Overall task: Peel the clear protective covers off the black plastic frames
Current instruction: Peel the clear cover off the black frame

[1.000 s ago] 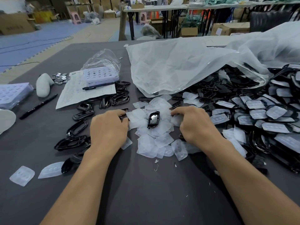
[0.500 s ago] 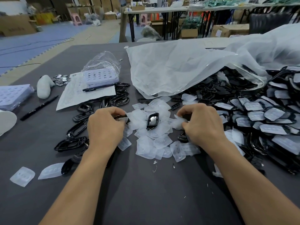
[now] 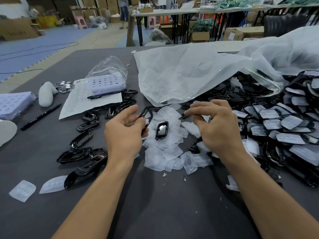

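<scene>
Left fingers point(image 3: 129, 110) and thumb curl round a bare frame point(image 3: 148, 123). The left hand point(image 3: 126, 133) holds it on edge, raised over the near-left part of the cover pile point(image 3: 165, 150). The frame's opening is clear and no film is seen on it.

Right hand point(image 3: 217, 125): fingers bent, with index and thumb pinching a dark piece point(image 3: 184, 116). Only one end of the piece shows past the fingertip. Something pale shows under the fingers, but I cannot tell whether it is a cover. This hand is over the right edge of the pile.

A loose frame point(image 3: 161, 129) lies on top of the pile, between the two hands.

Stock point(image 3: 284, 128), meaning frames with covers still on, lies heaped right of the pile and reaches the picture's edge. Behind the pile is a large translucent bag point(image 3: 186, 73), its mouth lying over part of the stock.

Left of the pile:
- Peeled frames point(image 3: 81, 138) are scattered on the table point(image 3: 155, 213).
- Further left and back is a printed sheet point(image 3: 89, 104) with a pen point(image 3: 101, 96) and a lilac tray point(image 3: 107, 83) on it.
- Beyond the sheet are small metal discs point(image 3: 63, 87), a white lump point(image 3: 45, 96) and a second pen point(image 3: 40, 117).

Two stray covers point(image 3: 22, 190) lie well apart from the pile, near-left.
</scene>
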